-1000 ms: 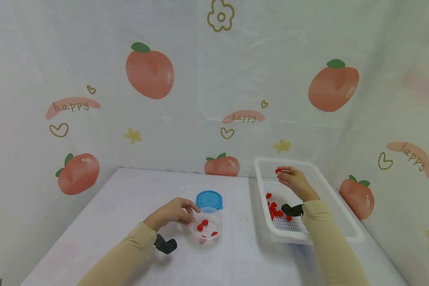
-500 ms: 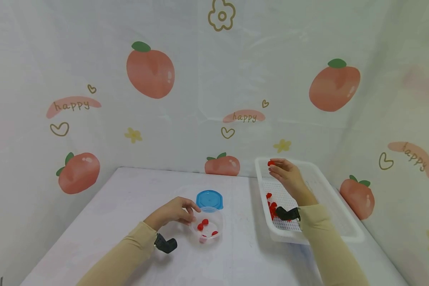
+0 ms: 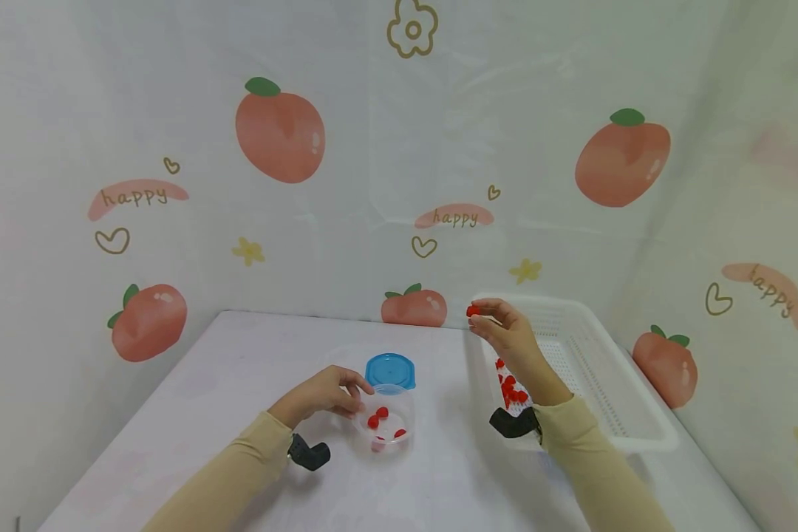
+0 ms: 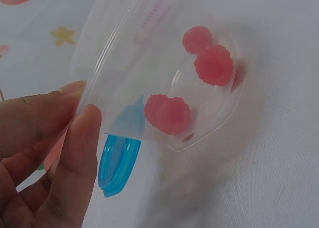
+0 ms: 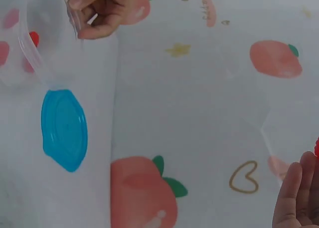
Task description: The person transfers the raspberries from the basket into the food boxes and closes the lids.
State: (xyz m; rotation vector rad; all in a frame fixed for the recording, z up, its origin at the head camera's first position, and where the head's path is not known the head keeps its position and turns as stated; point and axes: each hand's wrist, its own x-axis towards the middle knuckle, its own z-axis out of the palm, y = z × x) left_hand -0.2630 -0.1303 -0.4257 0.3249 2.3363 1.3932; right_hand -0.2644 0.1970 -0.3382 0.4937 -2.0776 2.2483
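Observation:
My left hand (image 3: 322, 393) pinches the rim of a clear plastic bowl (image 4: 117, 96) between thumb and fingers. Several red raspberries (image 4: 214, 65) lie in its bottom, seen through the wall in the left wrist view. Up at the left rim of the white basket, my right hand (image 3: 515, 347) pinches one raspberry (image 3: 473, 311) at its fingertips. In the right wrist view only part of that hand shows, at the lower right corner. More raspberries (image 3: 509, 387) lie inside the basket along its left side, partly hidden by the right wrist.
A blue lid (image 3: 390, 370) lies on the white table just behind the bowl. The white perforated basket (image 3: 638, 391) takes up the table's right side. Behind the table hangs a printed white curtain (image 3: 346, 251). A black wrist camera (image 3: 513, 423) sits below the right hand.
My right hand has lifted out of the basket and moved left with the raspberry, to above the basket's left rim. The left hand and bowl stay where they were.

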